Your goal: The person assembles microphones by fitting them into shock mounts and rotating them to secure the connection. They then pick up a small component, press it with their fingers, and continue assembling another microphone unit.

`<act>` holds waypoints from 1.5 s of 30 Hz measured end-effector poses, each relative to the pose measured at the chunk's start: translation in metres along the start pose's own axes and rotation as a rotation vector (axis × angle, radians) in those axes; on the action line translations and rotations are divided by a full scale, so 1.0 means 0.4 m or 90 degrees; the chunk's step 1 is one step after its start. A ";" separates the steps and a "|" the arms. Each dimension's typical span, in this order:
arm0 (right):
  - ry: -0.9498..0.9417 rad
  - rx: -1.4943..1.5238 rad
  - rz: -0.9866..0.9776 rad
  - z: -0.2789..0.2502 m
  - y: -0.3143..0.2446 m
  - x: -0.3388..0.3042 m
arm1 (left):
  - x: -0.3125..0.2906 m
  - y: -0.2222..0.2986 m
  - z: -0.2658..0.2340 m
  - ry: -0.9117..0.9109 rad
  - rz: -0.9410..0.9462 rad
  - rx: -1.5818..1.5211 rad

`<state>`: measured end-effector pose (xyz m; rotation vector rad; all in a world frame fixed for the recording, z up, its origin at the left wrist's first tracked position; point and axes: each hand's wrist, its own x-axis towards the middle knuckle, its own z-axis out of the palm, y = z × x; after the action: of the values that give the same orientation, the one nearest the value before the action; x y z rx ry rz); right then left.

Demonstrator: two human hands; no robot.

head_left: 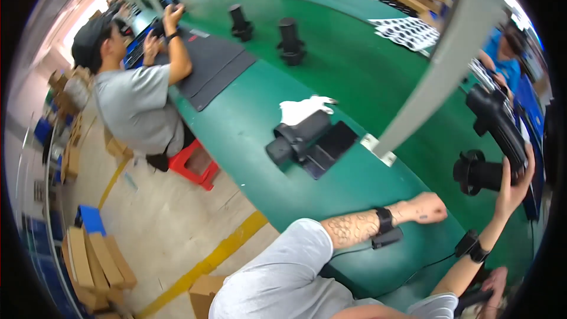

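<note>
My left hand point(427, 208) is closed in a fist over the green table, with nothing showing from it. A black strap with a small box circles that wrist. At the right, my right hand point(521, 178) grips the lower end of a black tubular device point(499, 125) with a bulky head. Close by my fingers is a second black flanged device point(477, 173); whether I touch it cannot be made out. To the left of my fist, another black device point(301, 136) lies beside a dark flat panel point(332, 149) and a white cloth point(306, 108).
A grey metal post point(434, 71) rises from the table point(248, 142). Two black devices point(289, 41) stand on the green belt point(336, 41). A person in grey point(139, 94) works at a dark mat point(212, 62); another in blue point(505, 56) is across. Cables run by my wrists.
</note>
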<state>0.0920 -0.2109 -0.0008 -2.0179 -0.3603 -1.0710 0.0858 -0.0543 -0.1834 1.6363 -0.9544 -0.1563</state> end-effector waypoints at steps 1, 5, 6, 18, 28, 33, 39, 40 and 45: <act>0.069 -0.006 -0.001 -0.098 -0.014 -0.040 | 0.014 0.012 0.009 -0.001 0.015 0.002; 0.177 0.127 -0.028 -0.219 -0.061 -0.171 | -0.013 -0.074 -0.002 0.026 0.020 -0.077; 0.197 0.201 -0.015 -0.209 -0.074 -0.187 | -0.021 -0.055 -0.020 0.066 -0.007 -0.102; 0.038 0.724 0.048 -0.121 -0.097 -0.242 | -0.142 0.556 -0.114 0.364 0.125 -0.086; -0.012 0.821 0.214 -0.131 -0.167 -0.224 | -0.162 0.585 -0.116 0.318 0.277 0.159; 0.030 0.840 0.208 -0.135 -0.170 -0.229 | -0.153 0.582 -0.103 0.268 0.313 0.174; 0.038 0.791 0.236 -0.142 -0.173 -0.232 | -0.139 0.573 -0.089 0.299 0.443 0.186; 0.039 0.789 0.250 -0.142 -0.172 -0.232 | -0.140 0.578 -0.081 0.311 0.426 0.179; 0.044 0.760 0.237 -0.124 -0.190 -0.217 | -0.138 0.566 -0.079 0.297 0.470 0.248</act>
<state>-0.0313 -0.1909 -0.0142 -0.9125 -0.4222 -0.4617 -0.0447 0.0078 0.0021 1.4531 -1.1935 0.9202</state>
